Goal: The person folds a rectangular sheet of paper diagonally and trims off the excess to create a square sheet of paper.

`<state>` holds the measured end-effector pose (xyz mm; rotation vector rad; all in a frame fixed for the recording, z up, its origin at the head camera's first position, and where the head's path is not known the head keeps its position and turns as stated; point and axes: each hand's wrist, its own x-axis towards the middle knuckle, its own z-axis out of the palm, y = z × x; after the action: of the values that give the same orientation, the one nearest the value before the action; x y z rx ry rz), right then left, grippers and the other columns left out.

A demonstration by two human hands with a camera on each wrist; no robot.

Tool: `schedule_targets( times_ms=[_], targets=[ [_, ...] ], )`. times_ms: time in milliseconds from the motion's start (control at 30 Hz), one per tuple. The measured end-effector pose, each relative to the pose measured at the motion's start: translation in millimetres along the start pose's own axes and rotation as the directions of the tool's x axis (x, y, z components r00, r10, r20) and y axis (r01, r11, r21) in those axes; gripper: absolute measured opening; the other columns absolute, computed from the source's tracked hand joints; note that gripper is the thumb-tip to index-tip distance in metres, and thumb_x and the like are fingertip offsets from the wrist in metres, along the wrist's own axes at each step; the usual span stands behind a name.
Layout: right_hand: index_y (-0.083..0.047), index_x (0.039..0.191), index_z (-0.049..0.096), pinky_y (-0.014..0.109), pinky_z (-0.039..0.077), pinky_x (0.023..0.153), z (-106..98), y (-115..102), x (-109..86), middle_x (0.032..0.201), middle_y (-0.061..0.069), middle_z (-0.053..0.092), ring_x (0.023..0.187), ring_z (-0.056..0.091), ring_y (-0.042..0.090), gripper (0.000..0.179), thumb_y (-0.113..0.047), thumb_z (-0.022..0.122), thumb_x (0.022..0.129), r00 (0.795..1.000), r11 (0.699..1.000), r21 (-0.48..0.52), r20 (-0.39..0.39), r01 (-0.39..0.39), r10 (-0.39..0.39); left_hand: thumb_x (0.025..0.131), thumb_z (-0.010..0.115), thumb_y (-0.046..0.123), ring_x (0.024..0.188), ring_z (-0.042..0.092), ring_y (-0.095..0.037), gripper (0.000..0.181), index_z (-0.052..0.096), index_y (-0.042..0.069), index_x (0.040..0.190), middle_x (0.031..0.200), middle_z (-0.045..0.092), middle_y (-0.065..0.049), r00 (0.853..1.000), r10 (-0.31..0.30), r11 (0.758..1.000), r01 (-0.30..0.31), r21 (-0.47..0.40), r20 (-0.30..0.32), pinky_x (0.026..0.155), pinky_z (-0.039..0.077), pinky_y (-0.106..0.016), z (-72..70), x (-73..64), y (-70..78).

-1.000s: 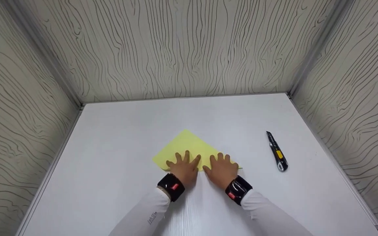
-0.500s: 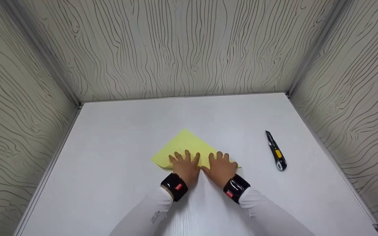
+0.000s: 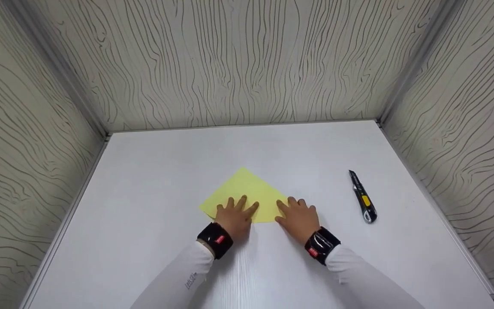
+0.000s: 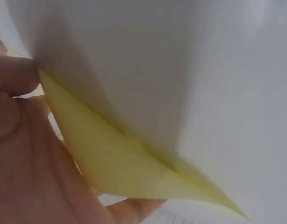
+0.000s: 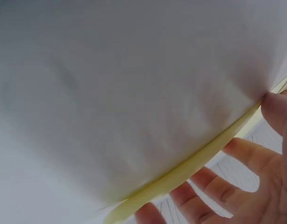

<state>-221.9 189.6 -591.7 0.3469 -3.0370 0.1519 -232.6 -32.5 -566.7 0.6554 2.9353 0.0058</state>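
Observation:
A yellow sheet of paper (image 3: pixel 247 189), folded into a triangle with its peak pointing away, lies on the white table. My left hand (image 3: pixel 235 221) rests on its left half with fingers spread. On the right half, my right hand (image 3: pixel 300 219) lies with spread fingers, hiding the right corner. In the left wrist view, the paper's folded edge (image 4: pixel 120 163) bows up off the table near the thumb. The right wrist view has the paper edge (image 5: pixel 181 172) running under the fingers, the thumb touching it.
A black and yellow utility knife (image 3: pixel 363 197) lies to the right of the paper. The white table (image 3: pixel 157 171) is bordered by wood-grain panels (image 3: pixel 238 64) at the back and both sides.
My hands were close together at the middle of the paper's near edge; they have slid apart, left hand to the left, right hand to the right.

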Motion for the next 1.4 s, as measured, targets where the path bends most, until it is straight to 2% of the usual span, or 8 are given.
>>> schedule_targets(
  times_ms=[133,233,367,467,600,833,1067,1400],
  targets=[
    [-0.015,0.144,0.071,0.061,0.058,0.087,0.2,3.4,1.7,0.137,0.019,0.068,0.114,0.066,0.042,0.050,-0.042,0.074,0.102,0.999,0.999,0.000,-0.007,0.032,-0.032,0.112,0.052,0.035,0.152,0.049,-0.044,0.050,0.052,0.036,0.162,0.168,0.051,-0.009,0.999,0.016,1.000,-0.016,0.005,-0.038,0.116,0.044,-0.070,3.7,1.7,-2.9],
    [-0.014,0.142,0.071,0.058,0.058,0.085,0.3,3.5,1.7,0.132,0.020,0.070,0.110,0.068,0.041,0.050,-0.042,0.075,0.101,0.998,0.998,-0.024,-0.026,0.057,-0.057,0.111,0.055,0.034,0.155,0.047,-0.039,0.045,0.061,0.033,0.155,0.165,0.055,-0.007,0.993,0.065,0.991,-0.052,0.123,-0.104,0.123,0.037,-0.071,10.2,4.3,-1.3],
    [-0.011,0.137,0.073,0.054,0.058,0.078,-1.3,2.0,-1.0,0.124,0.020,0.071,0.101,0.067,0.039,0.048,-0.038,0.079,0.098,0.994,0.996,-0.033,-0.070,0.085,-0.087,0.107,0.060,0.031,0.151,0.053,-0.031,0.034,0.075,0.026,0.137,0.156,0.062,-0.004,0.962,0.179,0.935,-0.102,0.341,-0.205,0.125,0.039,-0.063,18.3,3.4,4.3],
    [-0.010,0.136,0.073,0.053,0.059,0.073,-3.2,0.6,-3.1,0.123,0.020,0.070,0.097,0.065,0.038,0.047,-0.035,0.080,0.098,0.992,0.996,-0.011,-0.085,0.093,-0.094,0.106,0.064,0.036,0.136,0.064,-0.026,0.031,0.079,0.018,0.126,0.141,0.070,-0.005,0.941,0.228,0.913,-0.116,0.392,-0.252,0.120,0.048,-0.054,21.7,-3.3,8.9],
    [-0.010,0.138,0.073,0.052,0.060,0.073,-3.8,-1.0,-4.3,0.124,0.021,0.070,0.098,0.065,0.037,0.047,-0.034,0.080,0.098,0.993,0.996,-0.008,-0.076,0.088,-0.089,0.107,0.060,0.049,0.120,0.069,-0.025,0.046,0.075,0.013,0.132,0.126,0.074,-0.006,0.948,0.214,0.936,-0.130,0.327,-0.237,0.109,0.055,-0.047,21.8,-17.5,13.6],
    [-0.009,0.139,0.072,0.052,0.061,0.075,-3.4,-4.9,-3.2,0.128,0.021,0.069,0.100,0.067,0.038,0.047,-0.034,0.078,0.100,0.994,0.996,-0.029,-0.067,0.081,-0.083,0.110,0.051,0.056,0.127,0.069,-0.032,0.056,0.063,0.019,0.151,0.142,0.070,-0.014,0.976,0.173,0.966,-0.141,0.217,-0.135,0.099,0.061,-0.050,17.3,-36.5,12.7],
    [-0.010,0.140,0.071,0.054,0.061,0.078,-3.4,-5.7,-3.0,0.129,0.023,0.069,0.102,0.067,0.040,0.045,-0.034,0.075,0.102,0.997,0.998,-0.002,-0.044,0.070,-0.070,0.110,0.050,0.058,0.131,0.066,-0.039,0.061,0.062,0.016,0.153,0.147,0.066,-0.020,0.982,0.162,0.986,-0.157,0.054,-0.102,0.100,0.060,-0.058,16.8,-35.4,8.4],
    [-0.013,0.142,0.071,0.061,0.059,0.088,0.1,-6.0,-14.1,0.135,0.028,0.068,0.111,0.066,0.048,0.049,-0.043,0.072,0.103,0.995,0.994,0.029,0.009,0.101,-0.102,0.109,0.048,0.064,0.129,0.065,-0.037,0.063,0.059,0.024,0.156,0.146,0.065,-0.018,0.981,0.173,0.985,-0.171,0.029,-0.087,0.097,0.060,-0.057,21.8,-30.2,9.1]
  ],
)
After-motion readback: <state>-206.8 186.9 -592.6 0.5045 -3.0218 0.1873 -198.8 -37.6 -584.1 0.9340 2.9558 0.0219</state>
